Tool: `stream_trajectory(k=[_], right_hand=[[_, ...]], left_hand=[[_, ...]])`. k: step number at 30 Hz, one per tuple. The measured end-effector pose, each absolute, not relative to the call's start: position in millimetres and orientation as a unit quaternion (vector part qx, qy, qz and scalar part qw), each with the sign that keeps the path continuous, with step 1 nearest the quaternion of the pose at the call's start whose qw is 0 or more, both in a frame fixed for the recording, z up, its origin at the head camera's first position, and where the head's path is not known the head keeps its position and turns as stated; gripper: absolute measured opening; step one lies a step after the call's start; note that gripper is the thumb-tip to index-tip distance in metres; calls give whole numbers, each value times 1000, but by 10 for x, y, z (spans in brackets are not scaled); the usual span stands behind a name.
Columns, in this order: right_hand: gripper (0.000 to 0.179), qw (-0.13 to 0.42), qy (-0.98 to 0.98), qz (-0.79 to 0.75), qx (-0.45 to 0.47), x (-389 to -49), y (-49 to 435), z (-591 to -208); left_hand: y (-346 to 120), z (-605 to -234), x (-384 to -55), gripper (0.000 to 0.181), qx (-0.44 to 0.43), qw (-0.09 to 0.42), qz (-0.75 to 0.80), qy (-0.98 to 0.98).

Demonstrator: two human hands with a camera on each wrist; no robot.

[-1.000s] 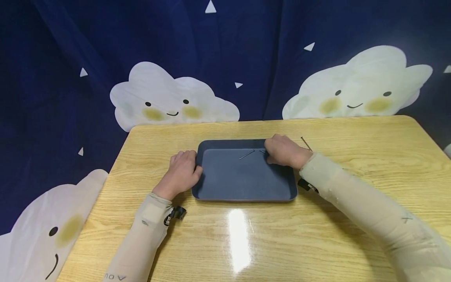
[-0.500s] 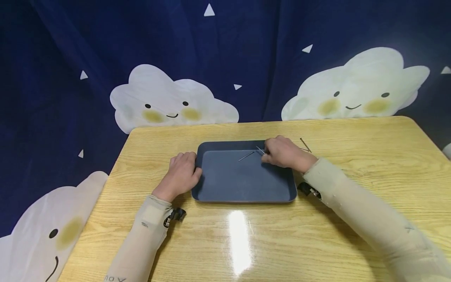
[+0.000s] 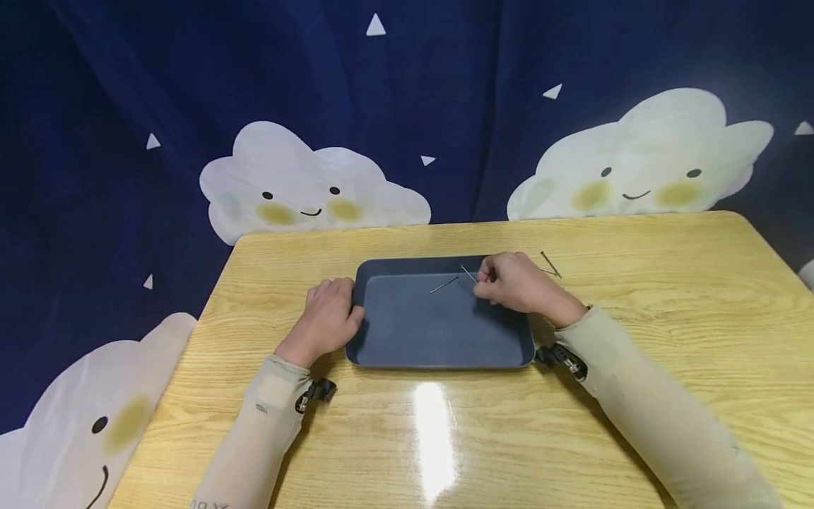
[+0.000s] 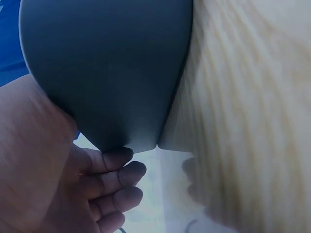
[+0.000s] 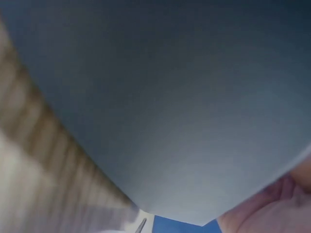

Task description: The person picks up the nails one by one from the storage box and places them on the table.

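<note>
My left hand (image 3: 324, 317) grips the left rim of a shallow dark grey tray (image 3: 439, 366). In the left wrist view the fingertips (image 4: 132, 173) curl beneath the tray's wall. Over the tray's back right part, my right hand (image 3: 511, 283) pinches a thin nail (image 3: 469, 274) between thumb and fingers. It slants up to the left from the fingertips. A second nail (image 3: 444, 284) lies on the tray floor to the left of that hand. The right wrist view is mostly filled by the tray's outer wall (image 5: 165, 111), with part of the hand (image 5: 272, 211) behind it.
Beyond the tray's right side, a dark nail (image 3: 551, 264) lies on the wooden table (image 3: 649, 283), with another thin nail (image 3: 547, 271) beside it, partly hidden by the right hand. A blue cloud-print curtain (image 3: 470, 106) hangs behind the table.
My right hand has picked up a nail at the tray's back right, and the fingers have turned so that the pinch shows. The left hand stays on the rim.
</note>
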State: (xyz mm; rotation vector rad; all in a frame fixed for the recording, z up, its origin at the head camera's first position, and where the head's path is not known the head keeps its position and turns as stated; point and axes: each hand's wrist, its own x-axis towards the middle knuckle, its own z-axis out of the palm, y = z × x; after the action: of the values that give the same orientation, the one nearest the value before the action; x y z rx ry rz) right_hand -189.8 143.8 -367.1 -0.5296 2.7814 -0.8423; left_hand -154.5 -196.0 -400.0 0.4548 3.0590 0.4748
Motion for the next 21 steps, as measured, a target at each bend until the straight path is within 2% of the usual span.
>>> stream_trajectory(k=[8, 13, 21], right_hand=[[8, 103, 912, -364, -157, -1813, 1525, -3691], [10, 100, 900, -401, -142, -1815, 1560, -3698], [21, 127, 867, -469, -111, -1798, 1689, -3631]], left_hand=[[-1960, -3985, -1547, 29, 154, 7, 148, 977], [-1966, -3964, -1543, 22, 149, 14, 146, 978], [-1946, -3969, -1529, 26, 152, 14, 141, 978]])
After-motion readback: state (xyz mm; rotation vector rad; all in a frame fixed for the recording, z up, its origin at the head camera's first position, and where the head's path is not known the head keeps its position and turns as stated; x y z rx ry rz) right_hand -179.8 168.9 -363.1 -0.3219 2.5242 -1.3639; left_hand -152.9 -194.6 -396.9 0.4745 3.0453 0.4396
